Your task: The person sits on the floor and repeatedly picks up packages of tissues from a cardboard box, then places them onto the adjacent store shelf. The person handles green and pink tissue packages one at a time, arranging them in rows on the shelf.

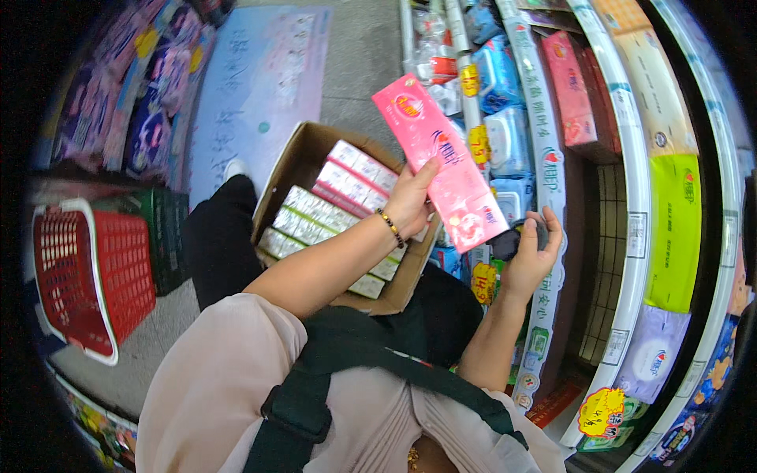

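My left hand [416, 201] grips a long pink pack of tissues [446, 159] in clear wrap, its thumb on top of the pack. My right hand [535, 251] is beside the pack's lower end, with a dark, rounded, soft-looking pad or cloth [510, 241] between thumb and fingers. What exactly this dark thing is cannot be made out. Below my left forearm stands an open cardboard box [349, 139] holding white-and-pink packs [355, 174] and white-and-green packs [316, 213] of small tissues.
Shelves on the right bear a pink pack [571, 88], blue wipes packs [500, 74], a lime-green pack [673, 233] and a lilac pack [653, 355]. A red plastic basket [124, 269] stands on the floor at left. Purple packs [159, 106] fill a rack at upper left.
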Tool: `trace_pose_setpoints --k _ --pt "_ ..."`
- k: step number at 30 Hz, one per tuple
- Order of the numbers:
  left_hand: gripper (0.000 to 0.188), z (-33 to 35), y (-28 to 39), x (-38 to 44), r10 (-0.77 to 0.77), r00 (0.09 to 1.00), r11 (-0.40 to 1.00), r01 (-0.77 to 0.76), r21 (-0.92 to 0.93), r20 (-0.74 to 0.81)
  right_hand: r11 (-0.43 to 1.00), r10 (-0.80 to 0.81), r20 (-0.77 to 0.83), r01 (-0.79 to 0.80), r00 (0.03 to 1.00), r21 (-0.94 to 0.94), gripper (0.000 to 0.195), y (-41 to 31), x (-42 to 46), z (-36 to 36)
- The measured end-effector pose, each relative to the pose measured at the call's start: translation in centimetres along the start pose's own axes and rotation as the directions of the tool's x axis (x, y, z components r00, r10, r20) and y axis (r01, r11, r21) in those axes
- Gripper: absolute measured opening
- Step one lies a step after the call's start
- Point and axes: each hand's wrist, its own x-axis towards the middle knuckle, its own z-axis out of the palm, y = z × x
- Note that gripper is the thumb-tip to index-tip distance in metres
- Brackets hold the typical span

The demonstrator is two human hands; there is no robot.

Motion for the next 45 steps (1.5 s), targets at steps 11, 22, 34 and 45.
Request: trace_pose_setpoints --k 11,22,34,45 --pt "0.047 -7.4 1.2 -12.1 -0.110 0.994 0.885 0.088 0.458 0.021 0.497 -0.345 0.816 0.828 0.464 -0.260 0.051 0.4 -10.0 7.5" --pt "0.039 -7.5 1.7 -14.5 -0.174 0.972 0.982 0.159 0.106 0.159 0.916 0.108 0.366 0.051 0.924 -0.397 0.023 2.4 -3.5 7.3" --pt "0.038 -15.0 -0.4 -11.4 0.019 0.975 0.985 -0.055 -0.161 -0.220 0.804 0.190 0.829 0.402 0.526 -0.439 0.068 7.3 -10.3 7.5" --pt "0.035 -20.4 0.1 -7.6 -0.253 0.925 0.959 0.279 0.054 -0.282 0.635 0.206 0.798 0.542 0.567 -0.550 0.049 15.3 -10.0 8.1"
